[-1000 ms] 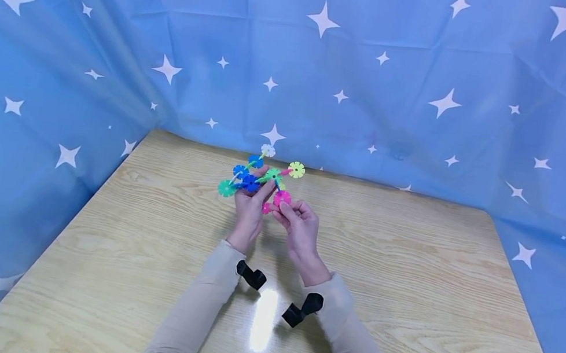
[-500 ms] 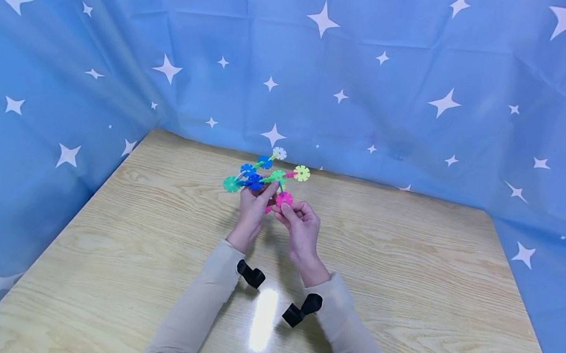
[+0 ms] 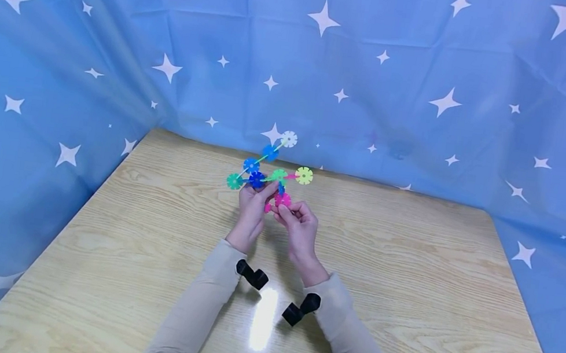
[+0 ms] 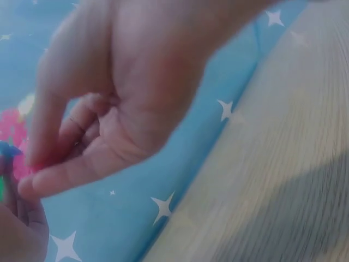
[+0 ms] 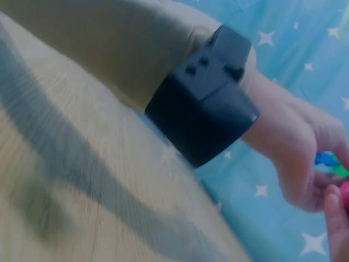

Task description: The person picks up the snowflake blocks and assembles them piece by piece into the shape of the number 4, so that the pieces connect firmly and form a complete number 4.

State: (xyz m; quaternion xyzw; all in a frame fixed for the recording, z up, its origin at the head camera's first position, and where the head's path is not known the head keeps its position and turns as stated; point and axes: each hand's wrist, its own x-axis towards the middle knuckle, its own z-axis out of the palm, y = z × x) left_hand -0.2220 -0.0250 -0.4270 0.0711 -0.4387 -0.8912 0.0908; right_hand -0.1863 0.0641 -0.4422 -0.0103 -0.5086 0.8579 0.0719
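Note:
A build of interlocking plastic snowflake discs is held in the air above the table. Its dark blue disc [image 3: 256, 179] and green disc [image 3: 279, 176] lie at my left fingertips. From there a chain runs up to a white disc [image 3: 289, 139]; a yellow-green disc [image 3: 304, 175] sticks out to the right. My left hand [image 3: 249, 213] grips the build from below, thumb near the green disc. With thumb and forefinger my right hand [image 3: 300, 232] pinches the pink disc [image 3: 283, 200] at the lower end. The left wrist view shows this pinch by the right hand [image 4: 147, 71] too.
The wood-grain table [image 3: 407, 284] stretches around both arms. A blue curtain with white stars [image 3: 376, 94] hangs behind it and along its sides. Each wrist carries a black camera mount, the left one [image 5: 202, 101] large in the right wrist view.
The build has shifted right and tipped upward: its white disc is higher, against the curtain, and its discs face the head camera more. Both hands stay near the same spot, still holding.

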